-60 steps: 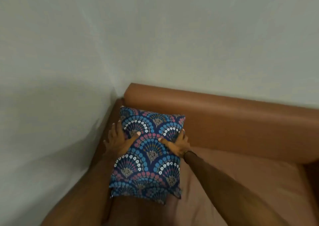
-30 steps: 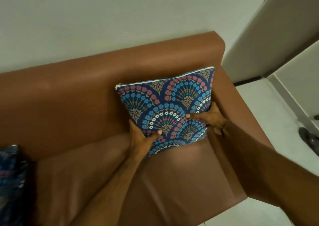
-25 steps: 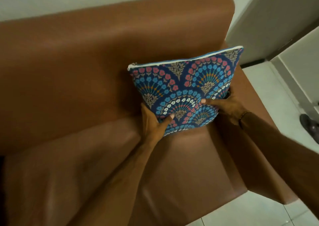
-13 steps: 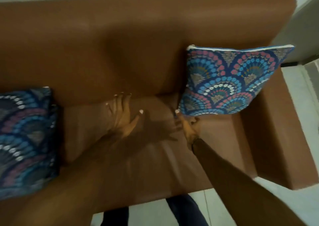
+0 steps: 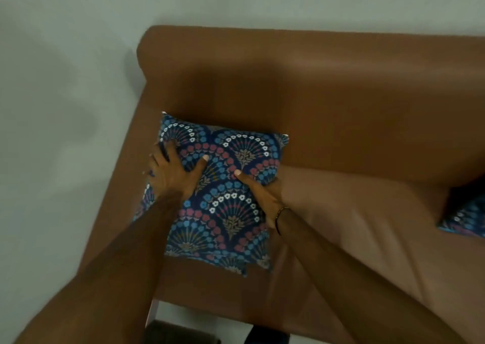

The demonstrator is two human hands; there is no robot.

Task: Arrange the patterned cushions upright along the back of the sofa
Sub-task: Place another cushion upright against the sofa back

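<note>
The patterned cushion (image 5: 225, 212) slopes in the sofa's (image 5: 354, 225) left corner, top edge towards the backrest (image 5: 315, 86). The left hand (image 5: 170, 173) and right hand (image 5: 265, 196) clasp its side edges, thumbs across its face.

left grip (image 5: 173, 171): thumb splayed, fingers curled | right grip (image 5: 262, 195): thumb forward, fingers hidden
</note>
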